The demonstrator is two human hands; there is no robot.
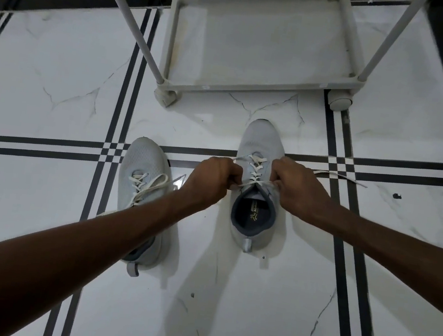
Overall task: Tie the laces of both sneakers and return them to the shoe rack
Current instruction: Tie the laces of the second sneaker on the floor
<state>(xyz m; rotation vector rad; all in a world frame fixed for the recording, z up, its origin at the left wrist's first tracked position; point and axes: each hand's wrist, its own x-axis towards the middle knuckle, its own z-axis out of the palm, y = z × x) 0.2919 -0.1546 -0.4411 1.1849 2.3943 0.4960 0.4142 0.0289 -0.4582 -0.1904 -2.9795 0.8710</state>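
Two light grey sneakers stand on the tiled floor, toes pointing away from me. The right sneaker (262,142) has white laces (255,169) crossed over its tongue. My left hand (212,178) and my right hand (296,186) each pinch a lace end, one on either side of the shoe's opening, and the lace runs taut between them. One loose lace end (340,177) trails to the right across the floor. The left sneaker (142,163) has a loose bow on top, and my left forearm covers its heel part.
A white shoe rack (256,88) on wheels stands just beyond the sneakers, its bottom shelf bare. Its slanted poles (127,17) rise toward me on both sides. White marble tiles with black stripes (35,143) cover the floor, and a dark skirting runs along the far wall.
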